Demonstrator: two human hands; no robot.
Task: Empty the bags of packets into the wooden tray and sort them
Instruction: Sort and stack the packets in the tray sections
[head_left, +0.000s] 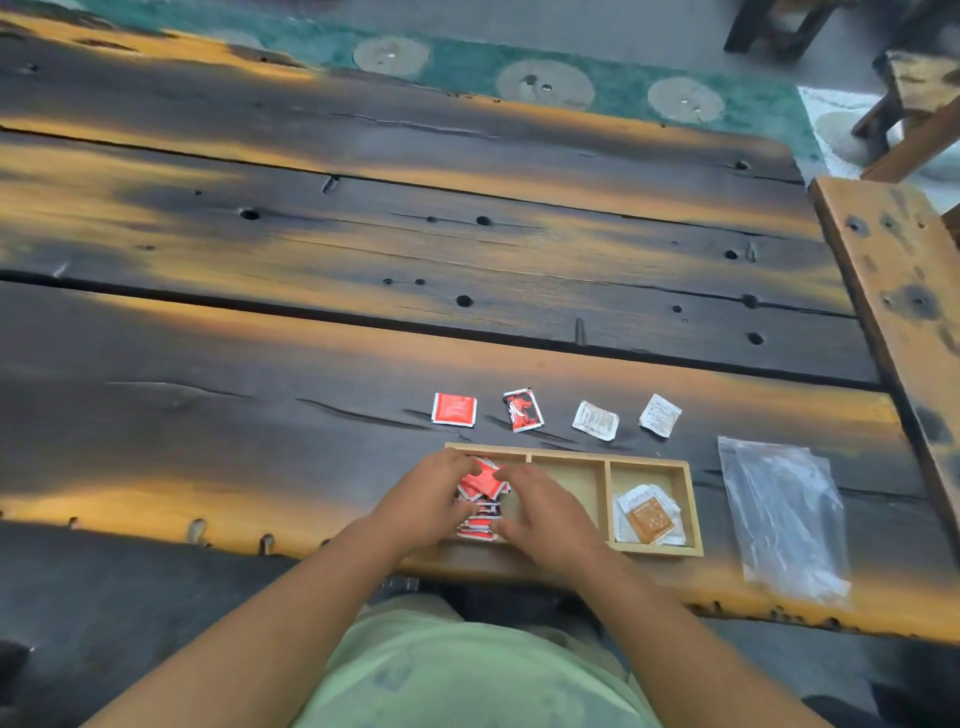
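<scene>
A wooden tray (607, 483) with three compartments lies near the table's front edge. Its left compartment holds a pile of red packets (480, 501). My left hand (426, 501) and my right hand (545, 514) rest on either side of that pile, fingers curled against it. The middle compartment looks bare where it shows. The right compartment holds white and orange-brown packets (649, 519). Behind the tray lie a red packet (454, 409), a red-and-black packet (522, 410) and two white packets (595, 421) (660, 414) in a row. Empty clear plastic bags (784, 519) lie to the right.
The dark plank table (363, 249) stretches far behind and to the left. A wooden bench (898, 291) runs along its right side, and more wooden furniture stands at the top right. My lap is just below the front edge.
</scene>
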